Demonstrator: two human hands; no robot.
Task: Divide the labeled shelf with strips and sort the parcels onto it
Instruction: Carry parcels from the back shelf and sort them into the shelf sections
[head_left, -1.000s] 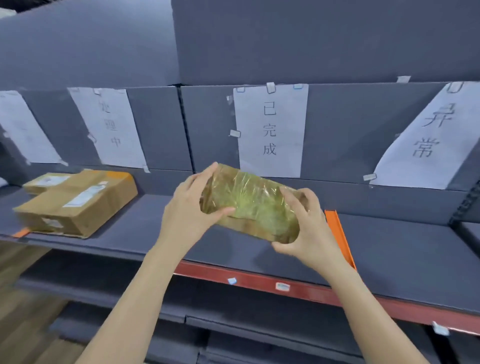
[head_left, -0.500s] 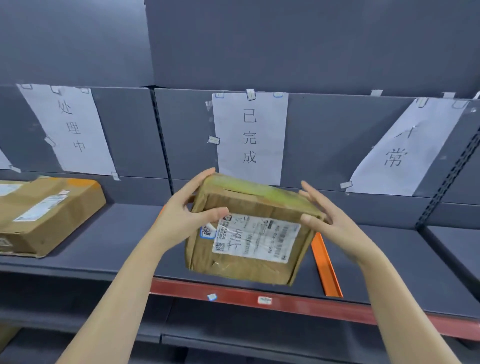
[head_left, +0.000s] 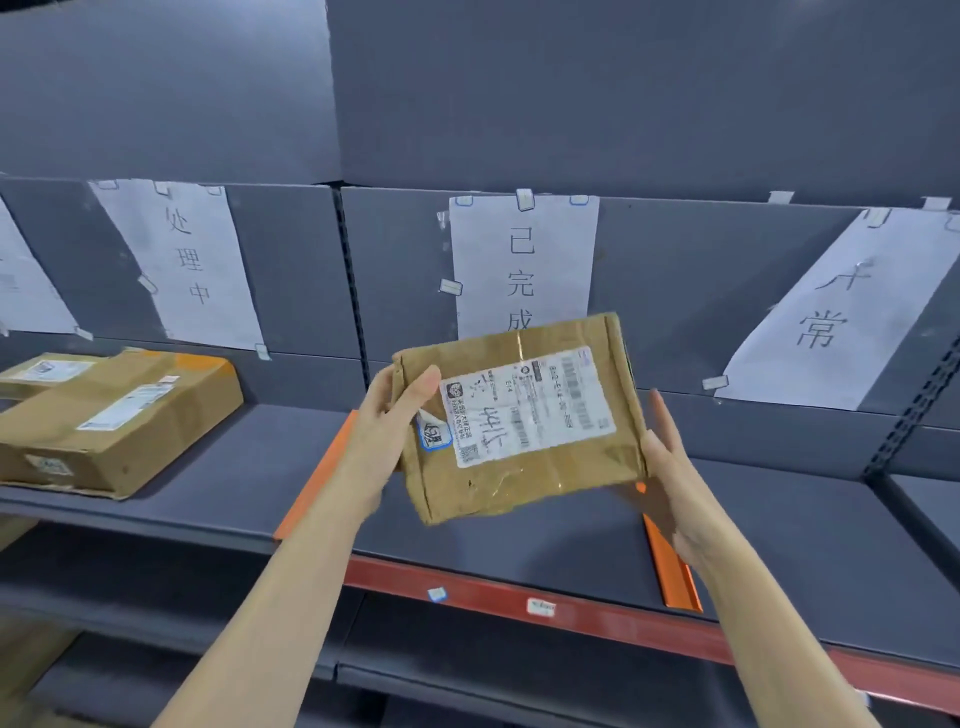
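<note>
Head view, left to right: two brown boxes (head_left: 111, 415) lie on the grey shelf (head_left: 249, 467) at the far left, under the sheet reading 处理中 (head_left: 182, 260); an orange strip (head_left: 317, 473) runs front to back just right of them, partly behind the left forearm; the left hand (head_left: 384, 431) grips the near-left edge of the parcel (head_left: 519, 415), thumb (head_left: 421, 387) curled over its top face beside the white shipping label (head_left: 524, 405), the other fingers hidden underneath; half a second ago that same parcel showed its front side with the label facing the camera, and now it is tipped back so the labelled face looks upward and its far edge covers the foot of the 已完成 sheet (head_left: 522, 260); it is held in the air above the middle section of the shelf, between the two strips; the right hand (head_left: 670, 467) stands flat and straight-fingered against the parcel's right edge, touching it with the palm side rather than curling round it; the second orange strip (head_left: 670, 566) lies beneath that hand; the sheet ending in 常 (head_left: 831, 322) hangs at the far right.
</note>
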